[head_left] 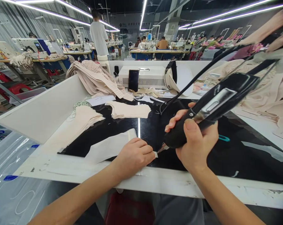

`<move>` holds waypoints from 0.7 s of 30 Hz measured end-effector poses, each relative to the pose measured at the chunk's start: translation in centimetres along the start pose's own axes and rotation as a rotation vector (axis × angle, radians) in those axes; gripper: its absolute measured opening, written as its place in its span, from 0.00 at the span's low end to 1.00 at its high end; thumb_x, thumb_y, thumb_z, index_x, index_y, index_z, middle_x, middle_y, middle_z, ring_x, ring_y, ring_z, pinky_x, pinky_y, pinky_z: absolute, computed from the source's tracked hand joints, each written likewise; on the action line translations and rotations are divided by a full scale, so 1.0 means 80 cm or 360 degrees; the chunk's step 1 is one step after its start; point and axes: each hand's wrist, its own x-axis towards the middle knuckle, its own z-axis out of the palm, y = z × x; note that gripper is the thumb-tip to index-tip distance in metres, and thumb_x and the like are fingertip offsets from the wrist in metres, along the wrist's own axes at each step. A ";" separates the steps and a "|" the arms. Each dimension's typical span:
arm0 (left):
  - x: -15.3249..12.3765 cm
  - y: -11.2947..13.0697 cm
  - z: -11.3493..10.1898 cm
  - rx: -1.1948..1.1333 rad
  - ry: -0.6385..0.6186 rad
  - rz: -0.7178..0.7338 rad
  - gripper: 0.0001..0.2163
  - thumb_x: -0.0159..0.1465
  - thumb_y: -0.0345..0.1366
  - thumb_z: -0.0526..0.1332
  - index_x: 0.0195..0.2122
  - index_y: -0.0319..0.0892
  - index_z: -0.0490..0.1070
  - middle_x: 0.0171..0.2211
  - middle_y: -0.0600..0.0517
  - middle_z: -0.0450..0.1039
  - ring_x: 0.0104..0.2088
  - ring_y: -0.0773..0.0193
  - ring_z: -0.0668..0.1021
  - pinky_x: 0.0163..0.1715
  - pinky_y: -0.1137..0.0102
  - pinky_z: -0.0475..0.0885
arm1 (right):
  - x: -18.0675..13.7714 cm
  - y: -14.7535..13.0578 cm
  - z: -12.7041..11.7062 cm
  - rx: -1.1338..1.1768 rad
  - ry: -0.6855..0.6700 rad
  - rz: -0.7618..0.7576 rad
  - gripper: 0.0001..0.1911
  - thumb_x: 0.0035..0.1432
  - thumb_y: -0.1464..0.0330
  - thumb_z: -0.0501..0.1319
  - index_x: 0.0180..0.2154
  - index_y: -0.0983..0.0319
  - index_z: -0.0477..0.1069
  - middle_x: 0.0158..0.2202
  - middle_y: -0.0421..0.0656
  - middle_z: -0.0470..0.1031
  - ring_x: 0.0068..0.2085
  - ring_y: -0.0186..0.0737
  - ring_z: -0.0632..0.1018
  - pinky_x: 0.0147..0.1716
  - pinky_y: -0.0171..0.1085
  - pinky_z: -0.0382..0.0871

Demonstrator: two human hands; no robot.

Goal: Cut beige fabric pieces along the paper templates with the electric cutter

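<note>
**White cloth held at the left, black tool tip at its corner**

White cloth (108,147) lies on the dark counter (228,162), close to the near edge. Its long axis runs left to right and rises a little to the right. My left hand (134,154) is on its right end, fingers pressed together and curled over the fabric to hold it down. A small corner shows past the fingertips.

My right hand (195,147) is closed round the grip of a black tool (214,106), thumb on top. The tool's body slants up and away to the right, and a black cord (197,76) runs off behind it. Its thin tip (163,147) points down and left, just beside that free corner. I cannot tell if they touch.

The cloth therefore lies left of the tool hand, with the left hand between the two and nearer to it. A stack of beige pieces (129,110) sits farther back, well apart, and a teal clip (224,138) lies just right of my right hand.
</note>
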 end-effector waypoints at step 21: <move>-0.001 0.004 -0.003 -0.0022 0.0011 0.0004 0.16 0.93 0.31 0.62 0.44 0.44 0.82 0.38 0.56 0.85 0.41 0.61 0.83 0.48 0.64 0.77 | -0.007 -0.009 -0.003 0.0020 -0.0012 0.0022 0.27 0.66 0.50 0.88 0.55 0.51 0.82 0.37 0.34 0.86 0.27 0.38 0.84 0.25 0.38 0.85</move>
